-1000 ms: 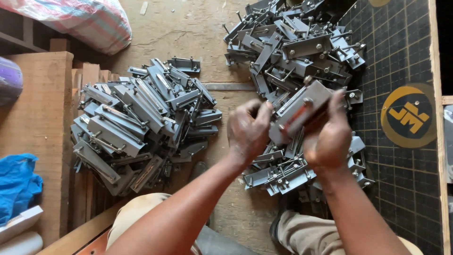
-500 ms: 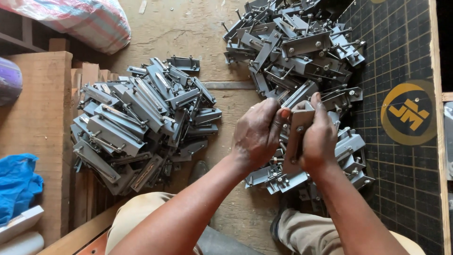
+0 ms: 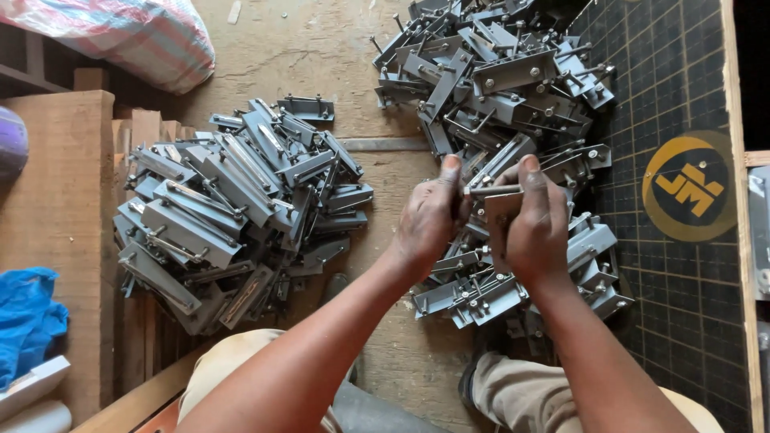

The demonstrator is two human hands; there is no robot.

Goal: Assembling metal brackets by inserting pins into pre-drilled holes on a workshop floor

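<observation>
Both hands meet over the right pile [image 3: 497, 80] of grey metal brackets. The right hand [image 3: 536, 228] clamps a bracket [image 3: 499, 210]; the left hand [image 3: 429, 220] pinches its rod [image 3: 491, 190]. A second pile [image 3: 233, 208] lies left. A round yellow emblem [image 3: 688, 186] marks the dark gridded mat [image 3: 666, 96]; a striped sack [image 3: 120, 32] sits top left.

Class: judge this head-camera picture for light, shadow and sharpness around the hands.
Head view: soft, even daylight, no harsh glare; the left hand and right hand look sharp, with the metal latch between them; the grey metal piles stay crisp; top-left and right corners fall dark.
</observation>
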